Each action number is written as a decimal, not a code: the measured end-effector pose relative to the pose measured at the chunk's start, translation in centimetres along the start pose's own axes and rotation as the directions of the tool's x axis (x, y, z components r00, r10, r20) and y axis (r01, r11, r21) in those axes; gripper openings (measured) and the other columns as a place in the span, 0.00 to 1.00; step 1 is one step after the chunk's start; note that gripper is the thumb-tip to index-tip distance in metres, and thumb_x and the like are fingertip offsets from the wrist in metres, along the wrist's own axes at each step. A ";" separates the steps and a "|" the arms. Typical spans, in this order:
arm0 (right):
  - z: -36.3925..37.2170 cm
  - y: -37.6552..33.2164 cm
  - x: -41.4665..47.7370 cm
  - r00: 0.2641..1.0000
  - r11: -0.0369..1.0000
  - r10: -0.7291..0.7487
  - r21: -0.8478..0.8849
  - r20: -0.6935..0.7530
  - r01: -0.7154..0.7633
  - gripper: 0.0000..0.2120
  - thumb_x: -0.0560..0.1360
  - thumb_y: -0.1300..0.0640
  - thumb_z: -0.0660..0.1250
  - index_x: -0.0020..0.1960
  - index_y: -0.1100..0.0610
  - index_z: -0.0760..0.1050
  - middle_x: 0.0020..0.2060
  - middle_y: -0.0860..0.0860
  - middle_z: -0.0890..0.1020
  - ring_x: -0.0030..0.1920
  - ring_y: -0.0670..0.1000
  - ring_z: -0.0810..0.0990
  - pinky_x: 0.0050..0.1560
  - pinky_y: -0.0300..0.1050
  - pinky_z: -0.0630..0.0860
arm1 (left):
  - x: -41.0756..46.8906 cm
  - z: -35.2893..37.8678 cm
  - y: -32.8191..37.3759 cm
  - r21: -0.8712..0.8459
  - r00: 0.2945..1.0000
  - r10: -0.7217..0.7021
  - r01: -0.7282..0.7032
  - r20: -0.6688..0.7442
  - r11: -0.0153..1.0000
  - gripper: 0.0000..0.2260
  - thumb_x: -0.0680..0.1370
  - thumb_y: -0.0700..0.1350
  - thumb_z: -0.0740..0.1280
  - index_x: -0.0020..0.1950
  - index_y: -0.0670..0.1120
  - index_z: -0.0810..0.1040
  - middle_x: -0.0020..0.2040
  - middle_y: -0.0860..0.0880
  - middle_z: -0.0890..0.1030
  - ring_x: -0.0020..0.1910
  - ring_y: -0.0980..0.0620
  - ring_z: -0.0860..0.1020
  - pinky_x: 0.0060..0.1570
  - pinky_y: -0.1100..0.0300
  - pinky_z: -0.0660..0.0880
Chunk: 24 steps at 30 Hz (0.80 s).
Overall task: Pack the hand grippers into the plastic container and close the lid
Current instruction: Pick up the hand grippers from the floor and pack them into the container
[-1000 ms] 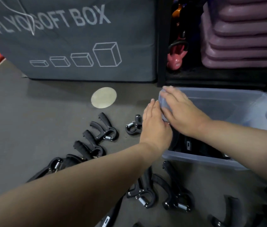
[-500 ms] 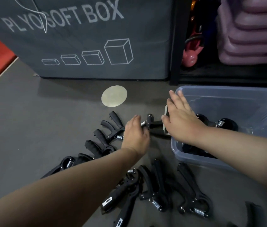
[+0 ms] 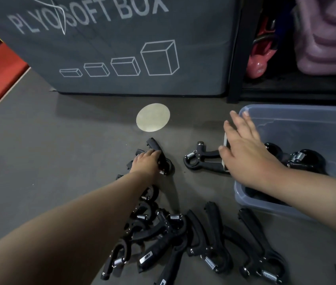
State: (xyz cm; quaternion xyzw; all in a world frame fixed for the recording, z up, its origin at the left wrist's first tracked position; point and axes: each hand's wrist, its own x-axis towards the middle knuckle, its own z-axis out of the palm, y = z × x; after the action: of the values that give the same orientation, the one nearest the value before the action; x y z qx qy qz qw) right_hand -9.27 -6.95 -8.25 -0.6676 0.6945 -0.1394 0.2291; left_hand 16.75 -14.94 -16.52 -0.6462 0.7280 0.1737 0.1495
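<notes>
A clear plastic container (image 3: 266,199) stands open on the floor at the right, with black hand grippers (image 3: 303,159) inside it. My left hand (image 3: 145,162) reaches forward and curls its fingers over a black hand gripper (image 3: 158,151) lying on the floor. My right hand (image 3: 245,155) hovers with spread fingers over the container's left edge and over the handle ends of another hand gripper (image 3: 200,161) lying just left of the container. Several more hand grippers (image 3: 163,229) lie in a heap on the floor near me. No lid is in view.
A large grey soft box (image 3: 121,48) marked PLYO SOFT BOX stands behind. A pale round disc (image 3: 152,117) lies on the floor before it. A black rack post (image 3: 237,58), a pink kettlebell (image 3: 258,62) and stacked purple pads (image 3: 327,38) are at the back right.
My left hand has moved left, away from the container, onto a gripper on the floor. My right hand has stayed by the container's left edge with its fingers spread.
</notes>
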 end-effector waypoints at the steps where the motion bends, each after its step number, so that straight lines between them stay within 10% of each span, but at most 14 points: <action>1: 0.1 0.1 0.0 1.000 1.000 -0.004 -0.002 -0.006 0.004 0.30 0.82 0.51 0.54 0.80 0.57 0.48 0.78 0.43 0.37 0.75 0.43 0.28 0.74 0.47 0.42 | 0.3 -0.1 -0.5 0.025 1.000 0.010 -0.010 -0.004 1.000 0.32 0.74 0.43 0.67 0.77 0.53 0.61 0.77 0.50 0.63 0.75 0.44 0.61 0.73 0.50 0.57; 19: -0.2 -0.2 -0.1 1.000 1.000 0.004 0.021 0.015 -0.004 0.30 0.82 0.51 0.53 0.80 0.58 0.47 0.77 0.41 0.35 0.74 0.42 0.26 0.70 0.43 0.40 | 0.4 0.8 -0.3 0.589 0.936 0.345 -0.238 -0.073 0.772 0.30 0.79 0.47 0.61 0.79 0.47 0.53 0.69 0.46 0.70 0.68 0.44 0.68 0.70 0.53 0.59; 24: -0.3 -0.4 -0.2 1.000 1.000 0.009 0.022 0.024 -0.010 0.30 0.82 0.51 0.52 0.80 0.58 0.46 0.77 0.41 0.35 0.74 0.42 0.26 0.69 0.42 0.41 | 0.3 0.9 0.4 0.522 0.894 0.352 -0.168 -0.277 0.836 0.14 0.82 0.49 0.55 0.63 0.45 0.73 0.56 0.45 0.79 0.56 0.42 0.74 0.61 0.50 0.65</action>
State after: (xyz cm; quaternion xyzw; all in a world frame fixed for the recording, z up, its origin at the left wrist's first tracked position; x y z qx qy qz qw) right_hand -9.10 -6.84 -7.75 -0.6635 0.6932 -0.1379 0.2453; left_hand 16.30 -14.80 -17.41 -0.5016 0.8449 -0.1173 0.1445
